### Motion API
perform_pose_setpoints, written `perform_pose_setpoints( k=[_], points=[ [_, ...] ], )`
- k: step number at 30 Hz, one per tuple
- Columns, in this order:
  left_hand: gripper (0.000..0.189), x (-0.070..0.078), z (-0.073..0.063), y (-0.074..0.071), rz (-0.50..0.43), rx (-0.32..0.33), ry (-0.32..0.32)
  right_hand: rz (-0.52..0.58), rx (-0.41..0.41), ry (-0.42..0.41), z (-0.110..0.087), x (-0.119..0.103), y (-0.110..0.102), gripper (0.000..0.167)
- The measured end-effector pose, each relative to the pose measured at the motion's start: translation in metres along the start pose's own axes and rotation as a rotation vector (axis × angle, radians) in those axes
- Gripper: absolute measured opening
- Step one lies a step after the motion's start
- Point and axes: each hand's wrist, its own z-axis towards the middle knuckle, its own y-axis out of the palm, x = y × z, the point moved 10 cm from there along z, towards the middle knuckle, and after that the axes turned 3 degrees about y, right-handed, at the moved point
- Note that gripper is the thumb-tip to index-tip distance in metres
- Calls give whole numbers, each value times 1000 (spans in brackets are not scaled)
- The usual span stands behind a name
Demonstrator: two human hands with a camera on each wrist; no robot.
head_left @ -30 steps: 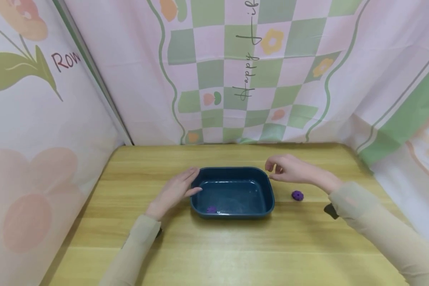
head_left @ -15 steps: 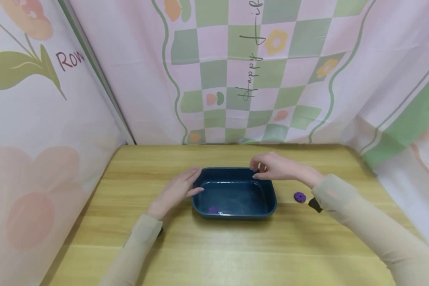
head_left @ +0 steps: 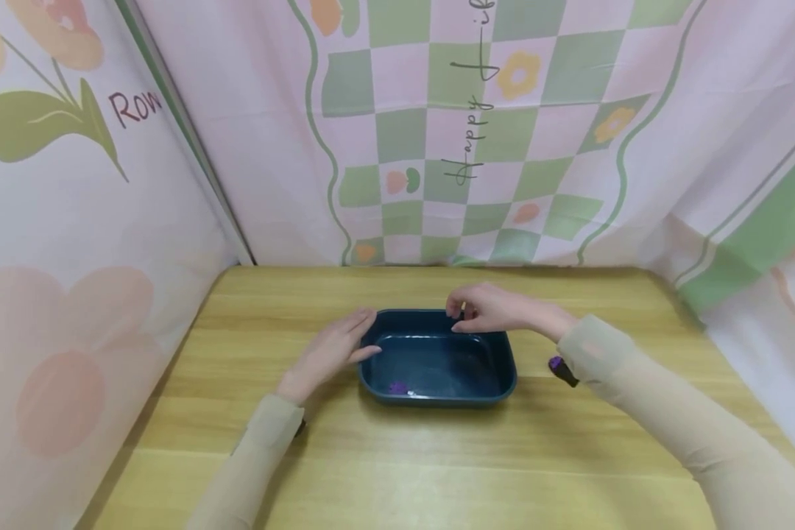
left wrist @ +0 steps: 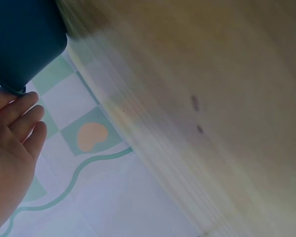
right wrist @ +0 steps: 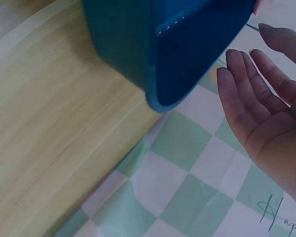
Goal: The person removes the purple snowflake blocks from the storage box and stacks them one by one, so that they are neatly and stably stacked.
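Note:
A dark blue rectangular basin (head_left: 437,401) sits on the wooden table. In the head view my left hand (head_left: 327,353) rests at its left rim, the fingers near the back corner and the thumb over the inside. My right hand (head_left: 493,308) hovers over the basin's back right part. Its fingers are loosely bent, and the right wrist view shows nothing in that hand (right wrist: 266,98). Inside the basin, near the front left, lies a small purple piece (head_left: 397,387). Right of the basin, a purple flower-shaped piece (head_left: 555,363) is mostly hidden behind the dark wrist device.
Patterned curtains (head_left: 450,147) hang behind the table (head_left: 397,471) and along both sides. A dark wrist device (head_left: 564,372) sticks out below the right sleeve.
My right hand has moved left, from outside the basin's right rim to over its inside. Its wrist device now covers much of the right purple piece. My left hand stays at the rim.

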Motion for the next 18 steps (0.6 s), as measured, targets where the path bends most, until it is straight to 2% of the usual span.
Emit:
perform_pose_setpoints(
  k=[7, 12, 18],
  points=[
    [69, -2, 1, 0, 2, -7, -7, 21, -42, -8, 13, -7, 8, 21],
    [68, -1, 1, -1, 15, 14, 11, 15, -61, -16, 23, -12, 14, 23],
    [68, -2, 0, 0, -4, 17, -1, 9, -69, -60, 33, -23, 22, 21]
  ],
)
